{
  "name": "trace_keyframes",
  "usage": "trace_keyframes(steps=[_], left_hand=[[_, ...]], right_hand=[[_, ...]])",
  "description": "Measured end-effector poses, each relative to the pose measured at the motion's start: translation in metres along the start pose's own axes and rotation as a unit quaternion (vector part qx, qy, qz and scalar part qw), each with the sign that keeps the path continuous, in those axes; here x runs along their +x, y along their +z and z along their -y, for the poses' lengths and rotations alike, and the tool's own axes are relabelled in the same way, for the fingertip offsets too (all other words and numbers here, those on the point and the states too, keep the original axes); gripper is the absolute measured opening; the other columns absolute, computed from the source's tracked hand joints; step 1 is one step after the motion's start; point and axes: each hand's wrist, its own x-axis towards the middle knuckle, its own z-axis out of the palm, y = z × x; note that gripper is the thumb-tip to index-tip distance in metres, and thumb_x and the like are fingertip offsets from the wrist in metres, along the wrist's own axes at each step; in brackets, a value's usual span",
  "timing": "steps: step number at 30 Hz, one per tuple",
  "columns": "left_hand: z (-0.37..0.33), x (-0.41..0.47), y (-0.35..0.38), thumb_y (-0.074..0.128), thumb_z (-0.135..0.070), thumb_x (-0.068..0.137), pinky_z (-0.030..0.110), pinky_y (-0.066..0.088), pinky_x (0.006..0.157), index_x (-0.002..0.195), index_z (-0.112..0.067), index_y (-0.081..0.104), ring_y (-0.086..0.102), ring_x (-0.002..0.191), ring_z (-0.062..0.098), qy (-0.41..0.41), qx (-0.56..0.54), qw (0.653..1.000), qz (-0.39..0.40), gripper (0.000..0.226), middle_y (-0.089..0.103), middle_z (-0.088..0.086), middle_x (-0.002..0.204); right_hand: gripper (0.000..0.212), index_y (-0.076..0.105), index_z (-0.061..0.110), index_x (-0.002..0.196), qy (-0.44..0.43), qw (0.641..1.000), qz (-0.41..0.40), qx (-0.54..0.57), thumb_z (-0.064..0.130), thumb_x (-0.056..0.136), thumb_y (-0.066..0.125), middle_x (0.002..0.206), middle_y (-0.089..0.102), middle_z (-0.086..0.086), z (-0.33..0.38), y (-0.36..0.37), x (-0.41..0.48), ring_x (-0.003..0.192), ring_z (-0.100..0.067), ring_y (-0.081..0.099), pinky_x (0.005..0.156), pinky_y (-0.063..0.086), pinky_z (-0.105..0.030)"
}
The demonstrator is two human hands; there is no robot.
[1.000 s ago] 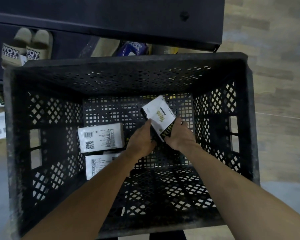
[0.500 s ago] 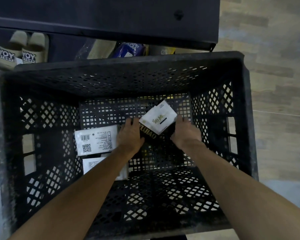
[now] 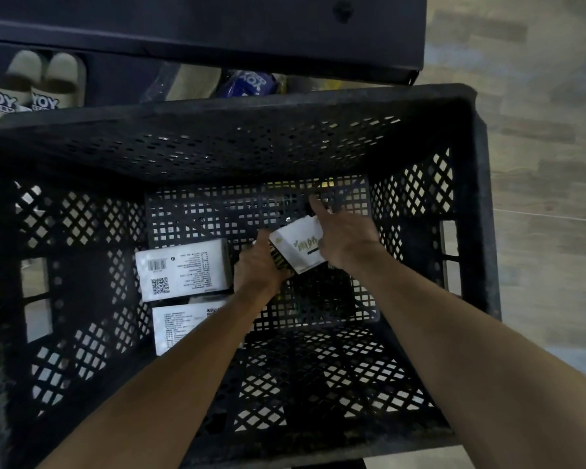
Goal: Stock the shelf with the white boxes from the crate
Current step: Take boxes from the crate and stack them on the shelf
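1. Where the mesh bottom of the black crate [image 3: 217, 147] nears its far wall, a little right of centre: white box [image 3: 296, 248], tilted, green print on its upper face, a dark side turned toward the crate's left wall.
2. Gripped at that dark left side by left hand [image 3: 256, 265], fingers curled against it, forearm crossing the crate's near rim.
3. Clamped at its right end by right hand [image 3: 345, 238], fingers closed over the edge, one finger stretched out toward the far wall.
4. Cannot tell whether resting on the mesh or raised just off it.
5. On the left part of the crate bottom, just beside the left hand: second white box [image 3: 183, 269], lying flat, barcode and QR code facing up.
6. Just beside its near edge, closer to the crate's near wall: third white box [image 3: 180, 324], also flat, small print up, partly hidden under the left forearm.
7. Beyond the crate's far rim: dark shelf [image 3: 217, 25], with pale slippers [image 3: 31, 86] toward its left end and blue packet [image 3: 246, 84] near its middle, both on a lower level.
8. Right of crate and shelf: pale wood-pattern floor [image 3: 538, 198].
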Motion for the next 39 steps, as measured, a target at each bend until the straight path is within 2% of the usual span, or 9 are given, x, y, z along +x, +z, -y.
trace_keyframes(steps=[2, 7, 11, 14, 17, 21, 25, 32, 39], left_hand=[[-0.002, -0.001, 0.0, 0.082, -0.025, 0.077, 0.042, 0.05, 0.086, 0.134, -0.027, 0.04, 0.056, 0.114, 0.034, 0.013, 0.006, 1.0, 0.003, 0.07, 0.053, 0.013, 0.127], [-0.001, 0.004, 0.001, 0.078, -0.007, 0.08, 0.038, 0.05, 0.09, 0.145, -0.025, 0.03, 0.058, 0.112, 0.036, 0.079, 0.147, 0.986, 0.0, 0.082, 0.026, 0.014, 0.145], [0.003, 0.009, 0.005, 0.078, -0.001, 0.078, 0.038, 0.049, 0.09, 0.146, -0.021, 0.03, 0.056, 0.115, 0.032, 0.115, 0.176, 0.978, 0.006, 0.086, 0.039, 0.012, 0.136], [0.006, 0.011, 0.006, 0.075, 0.0, 0.079, 0.041, 0.049, 0.089, 0.145, -0.023, 0.037, 0.057, 0.112, 0.033, 0.143, 0.146, 0.979, -0.008, 0.079, 0.047, 0.011, 0.129], [0.009, 0.006, 0.004, 0.077, -0.004, 0.078, 0.037, 0.049, 0.085, 0.142, -0.022, 0.043, 0.058, 0.111, 0.031, 0.165, 0.13, 0.978, -0.019, 0.075, 0.05, 0.011, 0.129], [0.011, -0.013, -0.014, 0.079, -0.006, 0.076, 0.033, 0.048, 0.093, 0.141, -0.022, 0.046, 0.058, 0.113, 0.026, 0.165, 0.109, 0.98, -0.035, 0.075, 0.048, 0.006, 0.134], [-0.006, -0.054, -0.067, 0.078, -0.008, 0.078, 0.037, 0.047, 0.1, 0.141, -0.021, 0.048, 0.056, 0.117, 0.026, 0.194, 0.122, 0.972, -0.049, 0.071, 0.047, 0.006, 0.135], [-0.01, -0.144, -0.198, 0.072, -0.012, 0.085, 0.047, 0.046, 0.099, 0.141, -0.018, 0.047, 0.055, 0.116, 0.034, 0.281, 0.16, 0.945, -0.059, 0.062, 0.045, 0.009, 0.135], [-0.003, -0.224, -0.341, 0.062, -0.021, 0.093, 0.044, 0.042, 0.096, 0.139, -0.02, 0.049, 0.054, 0.116, 0.031, 0.336, 0.164, 0.919, -0.127, 0.048, 0.047, 0.009, 0.132]], right_hand=[[0.086, 0.005, 0.029, 0.158, 0.001, 0.999, 0.034, 0.026, 0.018, 0.094, 0.061, 0.15, 0.035, -0.02, 0.002, 0.004, -0.005, 0.121, -0.034, 0.053, 0.088, 0.048, -0.04], [0.083, 0.022, 0.027, 0.152, 0.009, 0.997, 0.038, 0.062, 0.006, 0.087, 0.068, 0.149, 0.028, -0.022, 0.01, 0.0, -0.01, 0.121, -0.038, 0.052, 0.091, 0.048, -0.041], [0.079, 0.026, 0.022, 0.149, 0.013, 0.998, 0.016, 0.061, -0.002, 0.085, 0.065, 0.148, 0.031, -0.021, 0.011, 0.001, -0.014, 0.12, -0.038, 0.054, 0.092, 0.049, -0.042], [0.077, 0.027, 0.022, 0.151, 0.003, 0.999, 0.009, 0.053, 0.003, 0.087, 0.066, 0.143, 0.04, -0.018, 0.01, 0.008, -0.02, 0.122, -0.037, 0.053, 0.096, 0.047, -0.043], [0.061, 0.04, 0.019, 0.145, 0.009, 0.999, -0.017, 0.045, 0.011, 0.091, 0.068, 0.137, 0.046, -0.015, 0.013, 0.012, -0.029, 0.118, -0.036, 0.056, 0.095, 0.05, -0.042], [0.058, 0.042, 0.02, 0.143, 0.028, 0.997, -0.048, 0.047, 0.012, 0.091, 0.067, 0.143, 0.038, -0.016, 0.025, 0.004, -0.051, 0.118, -0.038, 0.054, 0.093, 0.051, -0.044], [0.057, 0.04, 0.02, 0.145, 0.034, 0.994, -0.084, 0.061, 0.016, 0.094, 0.064, 0.143, 0.038, -0.017, 0.045, -0.039, -0.095, 0.11, -0.036, 0.059, 0.082, 0.055, -0.042], [0.048, 0.045, 0.015, 0.141, 0.063, 0.975, -0.166, 0.131, 0.025, 0.096, 0.06, 0.136, 0.042, -0.016, 0.118, -0.129, -0.203, 0.107, -0.039, 0.059, 0.087, 0.049, -0.044], [0.04, 0.05, 0.009, 0.131, 0.063, 0.953, -0.256, 0.149, 0.024, 0.096, 0.06, 0.128, 0.046, -0.015, 0.212, -0.236, -0.276, 0.103, -0.039, 0.059, 0.086, 0.05, -0.045]])
